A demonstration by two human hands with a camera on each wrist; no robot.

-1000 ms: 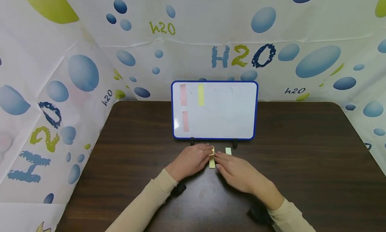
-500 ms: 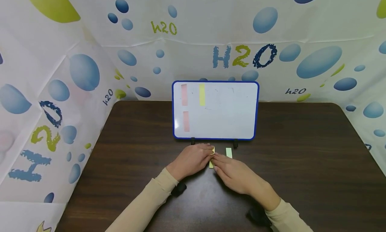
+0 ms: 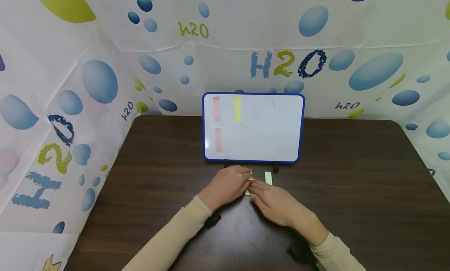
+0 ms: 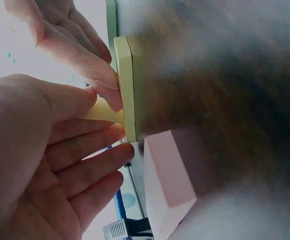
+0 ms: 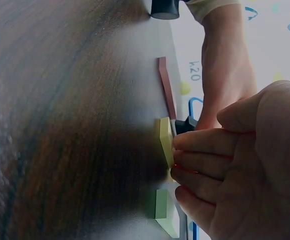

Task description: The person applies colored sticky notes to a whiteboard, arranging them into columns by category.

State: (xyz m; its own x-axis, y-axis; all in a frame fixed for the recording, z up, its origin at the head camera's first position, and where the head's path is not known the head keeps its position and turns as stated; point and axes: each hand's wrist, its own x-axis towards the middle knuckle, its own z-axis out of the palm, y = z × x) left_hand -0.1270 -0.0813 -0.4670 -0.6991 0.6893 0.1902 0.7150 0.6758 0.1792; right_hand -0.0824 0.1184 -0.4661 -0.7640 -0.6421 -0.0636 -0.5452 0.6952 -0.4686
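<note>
A thick yellow sticky-note pad [image 4: 129, 90] lies on the table below the whiteboard, mostly covered by the hands in the head view. The left hand [image 3: 226, 188] pinches the raised top yellow sheet [image 4: 104, 111] between thumb and forefinger, with its other fingers spread beyond. This sheet bends up from the pad in the left wrist view. The right hand [image 3: 281, 202] rests its fairly straight fingertips on the pad, close to the left fingers. Beside the right fingers lies a green sticky-note pad [image 3: 268, 178]. A pink sticky-note pad [image 4: 169, 175] sits by the left hand, hidden in the head view.
A blue-rimmed whiteboard [image 3: 267, 142] stands behind the hands on black feet [image 3: 275, 167]. On its left part are two pink strips [image 3: 216, 109] [image 3: 218, 140] and one yellow strip [image 3: 237, 109]. The dark wooden table [image 3: 351, 177] meets a printed curtain [image 3: 225, 36] behind.
The right fingers have slid slightly left and down onto the yellow pad, covering more of it. The left hand keeps its pinch on the sheet. The head view has shifted slightly.
</note>
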